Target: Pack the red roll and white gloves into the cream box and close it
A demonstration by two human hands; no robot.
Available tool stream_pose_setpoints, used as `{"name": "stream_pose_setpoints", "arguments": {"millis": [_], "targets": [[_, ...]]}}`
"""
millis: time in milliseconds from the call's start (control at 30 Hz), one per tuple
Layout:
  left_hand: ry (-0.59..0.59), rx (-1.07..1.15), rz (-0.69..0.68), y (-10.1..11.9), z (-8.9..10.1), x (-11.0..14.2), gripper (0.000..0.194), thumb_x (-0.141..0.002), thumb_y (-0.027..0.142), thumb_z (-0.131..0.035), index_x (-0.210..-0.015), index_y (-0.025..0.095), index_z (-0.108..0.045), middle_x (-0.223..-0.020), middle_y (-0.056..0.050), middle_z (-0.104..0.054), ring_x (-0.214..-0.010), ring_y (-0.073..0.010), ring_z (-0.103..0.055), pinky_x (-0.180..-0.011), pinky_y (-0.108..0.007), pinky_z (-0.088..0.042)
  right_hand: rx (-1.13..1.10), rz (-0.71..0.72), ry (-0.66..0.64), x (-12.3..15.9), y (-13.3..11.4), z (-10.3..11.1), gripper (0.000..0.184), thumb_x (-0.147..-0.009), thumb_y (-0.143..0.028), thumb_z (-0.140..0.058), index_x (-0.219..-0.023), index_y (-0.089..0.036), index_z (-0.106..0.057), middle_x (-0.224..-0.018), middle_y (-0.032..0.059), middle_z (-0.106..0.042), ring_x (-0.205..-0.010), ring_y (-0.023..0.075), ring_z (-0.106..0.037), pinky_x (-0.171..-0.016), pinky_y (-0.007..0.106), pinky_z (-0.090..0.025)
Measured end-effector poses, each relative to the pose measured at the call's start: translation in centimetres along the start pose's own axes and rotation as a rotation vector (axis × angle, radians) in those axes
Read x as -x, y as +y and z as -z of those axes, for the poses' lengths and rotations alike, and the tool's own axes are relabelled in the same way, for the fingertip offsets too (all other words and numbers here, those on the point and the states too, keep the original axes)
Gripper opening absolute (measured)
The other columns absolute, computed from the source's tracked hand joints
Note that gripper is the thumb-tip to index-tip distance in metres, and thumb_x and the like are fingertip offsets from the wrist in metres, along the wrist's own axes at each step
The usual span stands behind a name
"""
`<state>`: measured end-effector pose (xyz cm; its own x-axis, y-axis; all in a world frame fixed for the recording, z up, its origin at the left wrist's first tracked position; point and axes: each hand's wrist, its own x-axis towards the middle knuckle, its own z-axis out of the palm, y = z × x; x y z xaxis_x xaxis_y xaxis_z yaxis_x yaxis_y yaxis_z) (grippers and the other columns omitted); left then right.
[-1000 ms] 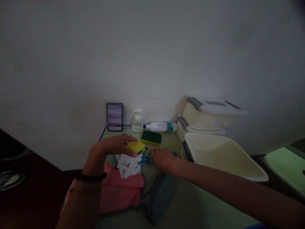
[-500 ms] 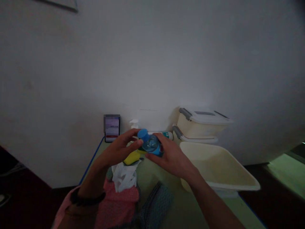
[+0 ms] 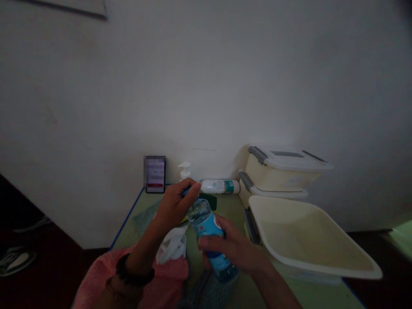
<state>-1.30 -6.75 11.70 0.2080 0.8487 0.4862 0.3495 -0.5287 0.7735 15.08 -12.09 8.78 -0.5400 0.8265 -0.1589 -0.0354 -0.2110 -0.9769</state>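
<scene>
My right hand point(image 3: 233, 251) is wrapped round the body of a clear bottle with a blue label point(image 3: 207, 234), holding it upright and slightly tilted above the table. My left hand point(image 3: 177, 204) is closed over the bottle's top, where the blue cap sits, mostly hidden by the fingers. Just under my left hand lie a crumpled white cloth point(image 3: 172, 246) and a pink cloth point(image 3: 161, 279).
An open cream tub point(image 3: 309, 238) stands to the right, with two lidded cream boxes point(image 3: 283, 165) stacked behind it. Against the wall are a phone point(image 3: 155, 174), a pump bottle point(image 3: 184, 169), a lying white bottle point(image 3: 219, 186) and a green sponge point(image 3: 210, 199). A grey mesh cloth point(image 3: 206, 292) lies near.
My right hand took the bottle from the table and lifted it upright. My left hand let go of the yellow sponge and closed over the bottle's cap.
</scene>
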Motion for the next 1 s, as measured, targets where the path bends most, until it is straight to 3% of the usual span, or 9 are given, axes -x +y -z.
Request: {"name": "stream_pose_setpoints", "arguments": {"millis": [167,267,333,400,500,600,733,867,1000], "targets": [[-0.037,0.052,0.060,0.3,-0.5,0.1,0.035,-0.087,0.043,-0.039,-0.061,0.020,-0.043,-0.055,0.004,-0.039,-0.052,-0.0113,-0.037,-0.052,-0.024,-0.033,-0.199,-0.017,-0.100,0.5,0.3,-0.3,0.039,-0.066,-0.048,-0.072,-0.085,-0.019,-0.054,-0.062,-0.0038,-0.057,-0.043,0.0072,-0.052,-0.041,0.018,-0.040],[-0.063,0.111,0.056,0.4,-1.1,0.2,0.035,-0.088,0.046,-0.037,-0.067,0.020,-0.046,-0.062,0.002,-0.044,-0.059,-0.0130,-0.041,-0.056,-0.025,-0.036,-0.042,-0.032,0.034,2.0,-0.9,-0.1,0.037,-0.070,-0.045,-0.071,-0.092,-0.021,-0.054,-0.067,-0.0043,-0.056,-0.047,0.0066,-0.052,-0.044,0.018,-0.042],[-0.123,0.210,0.046,0.6,-1.6,0.4,0.033,-0.089,0.049,-0.038,-0.086,0.019,-0.051,-0.067,0.002,-0.047,-0.060,-0.0133,-0.042,-0.056,-0.025,-0.037,0.108,0.009,0.125,3.4,-2.3,0.4,0.036,-0.073,-0.044,-0.070,-0.096,-0.022,-0.054,-0.066,-0.0045,-0.055,-0.050,0.0072,-0.051,-0.045,0.018,-0.041],[-0.186,0.313,0.042,1.0,-2.4,0.9,0.039,-0.089,0.052,-0.038,-0.111,0.021,-0.046,-0.067,0.004,-0.045,-0.056,-0.0126,-0.040,-0.052,-0.024,-0.035,0.184,0.058,0.219,5.0,-3.9,1.3,0.033,-0.076,-0.047,-0.067,-0.093,-0.022,-0.053,-0.064,-0.0038,-0.056,-0.052,0.0086,-0.052,-0.046,0.018,-0.041],[-0.260,0.296,0.074,1.5,-3.9,1.8,0.040,-0.091,0.051,-0.039,-0.118,0.022,-0.044,-0.069,0.004,-0.045,-0.059,-0.0129,-0.043,-0.055,-0.025,-0.038,0.208,0.107,0.364,6.8,-5.7,3.3,0.034,-0.079,-0.051,-0.061,-0.089,-0.020,-0.052,-0.062,-0.0019,-0.059,-0.051,0.0105,-0.055,-0.047,0.021,-0.044],[-0.385,0.204,0.174,1.5,-5.8,2.5,0.037,-0.090,0.047,-0.045,-0.114,0.020,-0.047,-0.096,-0.005,-0.056,-0.084,-0.0179,-0.054,-0.072,-0.031,-0.047,0.204,0.148,0.436,7.5,-6.1,5.9,0.034,-0.077,-0.050,-0.064,-0.083,-0.019,-0.051,-0.065,-0.0023,-0.058,-0.052,0.0105,-0.057,-0.047,0.022,-0.044],[-0.513,0.328,0.352,0.8,-8.3,2.5,0.052,-0.090,0.050,-0.041,-0.129,0.016,-0.033,-0.124,-0.016,-0.045,-0.096,-0.0222,-0.056,-0.070,-0.034,-0.052,0.124,0.108,0.464,7.4,-4.4,8.6,0.035,-0.074,-0.048,-0.065,-0.084,-0.019,-0.049,-0.073,-0.0029,-0.059,-0.050,0.0102,-0.058,-0.048,0.024,-0.046],[-0.513,0.645,0.640,0.4,-11.1,1.7,0.059,-0.090,0.047,-0.043,-0.136,0.019,-0.017,-0.127,-0.018,-0.044,-0.083,-0.0188,-0.062,-0.067,-0.035,-0.054,0.137,0.065,0.483,7.0,-3.0,9.2,0.035,-0.074,-0.048,-0.065,-0.084,-0.019,-0.048,-0.067,-0.0042,-0.058,-0.048,0.0102,-0.057,-0.048,0.024,-0.044],[-0.492,0.745,0.713,-0.3,-13.2,1.4,0.059,-0.078,0.028,-0.061,-0.129,0.023,-0.031,-0.117,-0.011,-0.054,-0.088,-0.0200,-0.063,-0.070,-0.033,-0.053,0.206,0.097,0.450,6.7,-3.3,8.8,0.032,-0.073,-0.038,-0.067,-0.090,-0.020,-0.049,-0.066,-0.0039,-0.061,-0.056,0.0113,-0.058,-0.055,0.025,-0.046]]}}
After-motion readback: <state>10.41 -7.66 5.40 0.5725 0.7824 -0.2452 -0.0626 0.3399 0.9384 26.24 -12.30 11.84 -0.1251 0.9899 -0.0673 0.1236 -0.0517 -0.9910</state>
